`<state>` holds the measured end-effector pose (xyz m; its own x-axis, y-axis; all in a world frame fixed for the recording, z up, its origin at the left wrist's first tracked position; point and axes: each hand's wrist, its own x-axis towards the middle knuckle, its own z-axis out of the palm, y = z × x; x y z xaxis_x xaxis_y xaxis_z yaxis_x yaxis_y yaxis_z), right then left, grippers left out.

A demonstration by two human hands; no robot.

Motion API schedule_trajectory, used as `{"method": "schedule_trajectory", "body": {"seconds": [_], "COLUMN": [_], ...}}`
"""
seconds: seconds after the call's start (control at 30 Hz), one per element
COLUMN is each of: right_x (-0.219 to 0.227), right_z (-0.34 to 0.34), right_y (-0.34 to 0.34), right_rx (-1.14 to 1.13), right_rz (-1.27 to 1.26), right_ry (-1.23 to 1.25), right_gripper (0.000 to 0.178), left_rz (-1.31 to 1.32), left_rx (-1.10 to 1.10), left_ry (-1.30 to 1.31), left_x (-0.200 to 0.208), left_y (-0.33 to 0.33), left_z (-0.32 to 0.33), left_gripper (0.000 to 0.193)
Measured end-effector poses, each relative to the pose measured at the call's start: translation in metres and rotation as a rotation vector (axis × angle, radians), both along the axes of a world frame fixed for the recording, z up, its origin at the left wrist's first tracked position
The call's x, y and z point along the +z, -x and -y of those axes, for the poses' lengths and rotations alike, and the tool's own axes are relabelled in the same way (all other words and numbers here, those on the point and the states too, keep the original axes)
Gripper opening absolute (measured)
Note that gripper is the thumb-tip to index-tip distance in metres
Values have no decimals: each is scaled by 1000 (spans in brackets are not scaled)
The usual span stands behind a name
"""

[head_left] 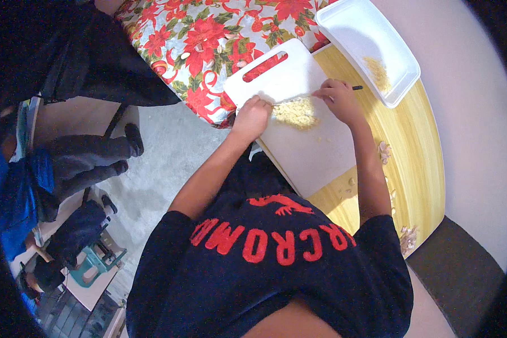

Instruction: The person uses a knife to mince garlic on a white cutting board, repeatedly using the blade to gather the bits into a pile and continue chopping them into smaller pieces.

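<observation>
A heap of finely chopped garlic [296, 115] lies on the white cutting board [321, 160]. Along its far edge stretches a knife [357, 88], its blade thin in this view and the end of its black handle poking out to the right. My right hand [338, 100] is closed round the handle side of the knife. At the other end, the fingers of my left hand [253, 117] are closed at the blade's tip, just left of the heap. A few small bits are scattered on the board nearer to me.
A white tray [397, 97] holding some minced garlic [377, 73] stands at the far right. Garlic skins [384, 152] lie on the wooden table [419, 169]. Beyond the board is a poinsettia-patterned cloth [205, 36]. Other people [90, 160] are at the left.
</observation>
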<state>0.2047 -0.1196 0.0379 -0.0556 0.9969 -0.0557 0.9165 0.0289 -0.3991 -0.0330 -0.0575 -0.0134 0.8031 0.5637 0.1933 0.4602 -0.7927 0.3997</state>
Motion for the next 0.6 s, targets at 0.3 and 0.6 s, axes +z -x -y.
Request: {"method": "schedule_trajectory", "body": {"seconds": [0.3,0.6], "right_x": [-3,16], "right_z": [17,26], "right_y": [11,32], "right_rx": [-9,-85], "right_rz": [62,122], "right_ry": [-151,-196], "right_gripper": [20,22], "left_rz": [64,-16], "left_rx": [-53,-180], "left_ry": [-72,-67], "left_x": [-1,-6], "left_y": [4,7], "left_z": [-4,-24], "left_gripper": [13,18]}}
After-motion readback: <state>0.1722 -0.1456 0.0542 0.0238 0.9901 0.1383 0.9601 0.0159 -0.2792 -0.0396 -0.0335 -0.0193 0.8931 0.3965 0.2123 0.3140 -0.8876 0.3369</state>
